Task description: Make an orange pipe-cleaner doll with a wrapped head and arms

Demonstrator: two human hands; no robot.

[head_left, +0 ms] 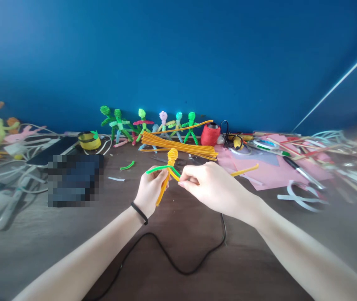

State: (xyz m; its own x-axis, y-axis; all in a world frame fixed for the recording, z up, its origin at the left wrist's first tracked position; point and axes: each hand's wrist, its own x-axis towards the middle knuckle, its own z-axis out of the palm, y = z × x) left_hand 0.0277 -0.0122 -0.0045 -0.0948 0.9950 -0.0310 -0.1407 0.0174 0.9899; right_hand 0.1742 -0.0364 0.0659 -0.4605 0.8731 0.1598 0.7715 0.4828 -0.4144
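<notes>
Between my hands, above the table, is a pipe cleaner figure (172, 156) with a coiled yellow head and yellow stems below it. A green pipe cleaner (157, 169) crosses it just under the head. My left hand (149, 188), with a black band at the wrist, pinches the figure's body from the left. My right hand (211, 184) is closed, its thumb and fingertips pinching the right side where the green and yellow stems meet. The yellow stem's far end (245, 169) sticks out beyond my right hand. My fingers hide part of the join.
Behind my hands lies a bundle of yellow pipe cleaners (180, 147). Several finished figures (191, 127) lean along the blue wall, beside a red spool (210, 134). Pink paper (260, 169) and a marker (302, 171) lie right. A black cable (172, 261) loops in front.
</notes>
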